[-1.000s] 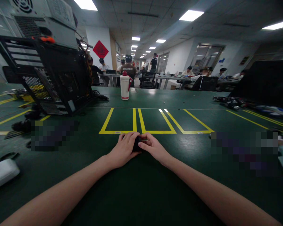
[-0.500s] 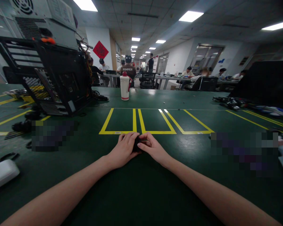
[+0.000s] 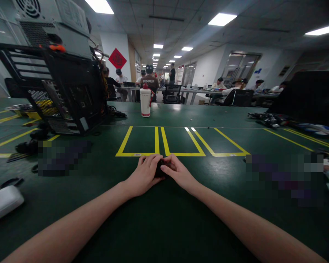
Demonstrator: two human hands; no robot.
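Observation:
A small dark object [image 3: 160, 168] is between my two hands, just in front of the yellow tape outlines on the green table [image 3: 164, 219]. My left hand [image 3: 146, 173] is closed round its left side, fingers curved over the top and thumb low. On its right side, my right hand [image 3: 177, 171] has thumb and forefinger pressed together against it. Most of the object is hidden by my fingers, and its details are too dark to make out.
A black computer case [image 3: 63, 87] with a grey unit on top stands at the left. Behind the tape stands a white cup [image 3: 145, 103] with a red lid. A white object [image 3: 5, 202] lies at the left edge, cables [image 3: 271, 119] at the right. People sit farther back.
Both hands stay at the same place round the dark object, with only a very slight shift of the fingers. The view has moved slightly.

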